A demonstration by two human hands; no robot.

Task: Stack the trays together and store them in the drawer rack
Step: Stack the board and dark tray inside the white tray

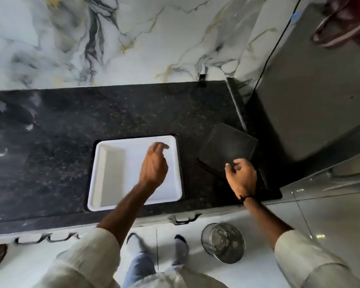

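A white rectangular tray (121,173) lies on the black granite counter (50,142), resting inside a dark tray whose rim shows around its top and right edges. My left hand (154,165) hovers over the white tray's right half, fingers loosely curled, holding nothing. To the right a black tray (227,148) lies tilted, with another dark tray edge (208,168) showing beneath it. My right hand (240,175) is at the black tray's near edge, fingers bent and apart; I cannot see a firm grip on it.
A marble wall (133,38) backs the counter. A grey appliance (312,90) stands at the right end. Black drawer handles (183,219) run below the counter's front edge. A steel bucket (222,242) stands on the white floor by my feet.
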